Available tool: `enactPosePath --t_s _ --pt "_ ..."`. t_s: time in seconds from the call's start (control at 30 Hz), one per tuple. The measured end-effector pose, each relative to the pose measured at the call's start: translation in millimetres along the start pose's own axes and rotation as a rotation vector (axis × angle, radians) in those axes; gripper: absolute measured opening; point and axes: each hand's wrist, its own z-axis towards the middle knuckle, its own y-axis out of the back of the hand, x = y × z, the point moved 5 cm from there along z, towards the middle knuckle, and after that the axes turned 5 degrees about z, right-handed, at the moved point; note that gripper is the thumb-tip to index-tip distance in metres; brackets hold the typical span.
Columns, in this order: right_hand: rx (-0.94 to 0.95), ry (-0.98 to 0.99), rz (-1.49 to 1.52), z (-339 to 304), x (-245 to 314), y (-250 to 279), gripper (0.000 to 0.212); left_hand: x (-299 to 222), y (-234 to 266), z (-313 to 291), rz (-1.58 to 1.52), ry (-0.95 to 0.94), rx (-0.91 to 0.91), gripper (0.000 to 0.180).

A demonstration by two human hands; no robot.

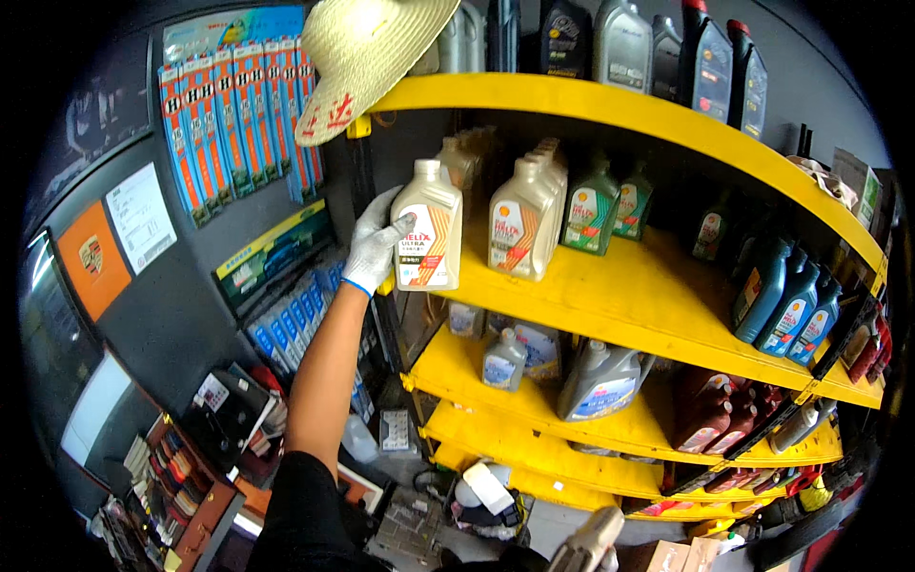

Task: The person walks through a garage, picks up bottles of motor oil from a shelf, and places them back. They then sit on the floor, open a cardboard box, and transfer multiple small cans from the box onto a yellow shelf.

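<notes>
So my left hand point(375, 243), in one whitish glove with a blue cuff edge, has a firm grip on one gold bottle point(426, 250), thumb across the front label and the rest wrapped around the left side. The bottle's upright with its white cap on top, at the front left corner of the yellow shelf point(658, 300). Can't tell if its base is touching the board or just off it.

No clue what my right hand is up to: there's one pale thing point(586, 541) at the bottom edge, too blurry to say if that's a hand or something in it.

Same board, going right: one row of gold bottles point(515, 229), at least three deep, then two green bottles point(591, 212) side by side, one more dark bottle point(710, 229) back in the shadow, and at least three blue bottles point(791, 310) near the far end. Another bunch of gold ones sits behind mine, too dim to count.

One board down I count one big grey jug point(602, 383) and one small grey bottle point(502, 362) beside it. Up top: one straw hat point(372, 52) hanging over the left corner, and two black bottles point(707, 62) with red caps.
</notes>
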Motion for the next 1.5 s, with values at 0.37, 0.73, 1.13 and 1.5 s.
enactPosePath --t_s 0.37,0.73,1.13,1.5 --pt "-0.67 0.312 -0.133 -17.0 26.9 -53.8 0.09 93.7 -13.4 90.4 -0.068 0.082 -0.059 0.085" --pt "-0.485 0.268 -0.4 66.5 70.3 -142.8 0.086 62.7 -105.4 22.4 1.107 0.179 -0.695 0.152" --pt "-0.476 0.209 -0.382 84.6 85.8 -138.1 0.087 92.3 -111.0 62.2 1.175 0.477 -0.699 0.154" --pt "-0.588 0.315 -0.51 101.2 104.5 -159.7 0.095 166.6 -63.9 124.8 1.02 0.312 -0.558 0.141"
